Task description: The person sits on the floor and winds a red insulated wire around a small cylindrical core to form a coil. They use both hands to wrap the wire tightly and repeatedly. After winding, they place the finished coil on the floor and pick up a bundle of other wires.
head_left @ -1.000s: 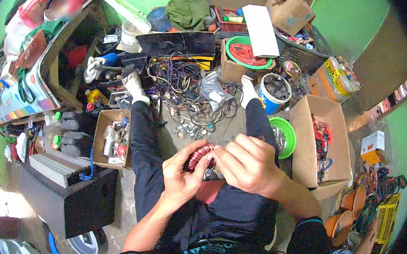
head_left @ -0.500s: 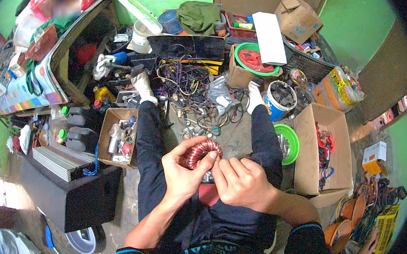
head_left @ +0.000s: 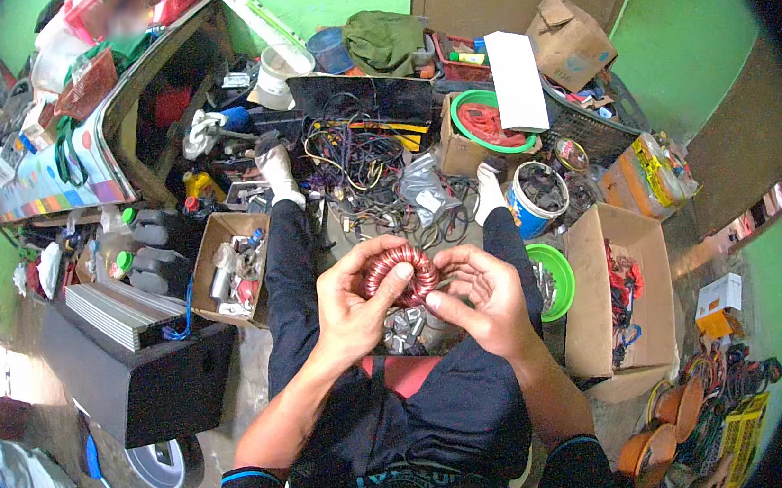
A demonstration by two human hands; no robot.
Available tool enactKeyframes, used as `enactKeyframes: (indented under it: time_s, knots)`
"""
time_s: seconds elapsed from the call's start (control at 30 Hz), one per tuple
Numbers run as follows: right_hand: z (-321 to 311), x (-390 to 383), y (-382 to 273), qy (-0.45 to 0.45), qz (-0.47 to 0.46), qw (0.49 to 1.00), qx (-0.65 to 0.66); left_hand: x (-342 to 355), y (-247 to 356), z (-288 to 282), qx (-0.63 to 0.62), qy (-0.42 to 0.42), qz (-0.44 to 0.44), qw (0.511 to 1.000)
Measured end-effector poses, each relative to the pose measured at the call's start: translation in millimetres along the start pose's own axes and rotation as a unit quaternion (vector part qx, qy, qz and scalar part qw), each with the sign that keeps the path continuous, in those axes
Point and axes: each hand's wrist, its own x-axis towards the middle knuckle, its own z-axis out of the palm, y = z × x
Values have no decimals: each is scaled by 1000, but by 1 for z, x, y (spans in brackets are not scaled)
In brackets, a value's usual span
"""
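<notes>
A ring-shaped coil [head_left: 390, 265] wound with thick copper-red wire is held up between my hands, above my lap. My left hand [head_left: 350, 310] grips its left side, thumb over the front. My right hand [head_left: 481, 301] is at its right side, thumb against the lower rim and fingers curled. Below the coil, between my legs, lie small metal pieces [head_left: 405, 328], partly hidden by my hands. A red surface [head_left: 400, 376] shows under them.
Tangled cables [head_left: 349, 158] cover the floor ahead. Cardboard boxes [head_left: 584, 290], a green basin [head_left: 560, 269] and a bucket [head_left: 531, 215] stand at right; a parts box [head_left: 206, 249] and black cabinet [head_left: 139, 389] at left. Part of someone's arm [head_left: 713, 475] shows at bottom right.
My hands have raised the coil slightly. My right hand has shifted from a bunched pinch at the coil to a looser hold on its right side, showing more of the coil.
</notes>
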Motion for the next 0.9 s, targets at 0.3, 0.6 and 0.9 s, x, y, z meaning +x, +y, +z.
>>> enactKeyframes:
  time_s: [0.3,0.6,0.9]
  knots:
    - [0,15,12,2,-8,997,-77,2,-11,1,115,-25,104,988]
    - [23,21,17,146,-241,880,-383,8,7,6,243,-36,137,960]
    - [0,21,12,-75,-91,987,-111,8,14,3,206,-52,158,964]
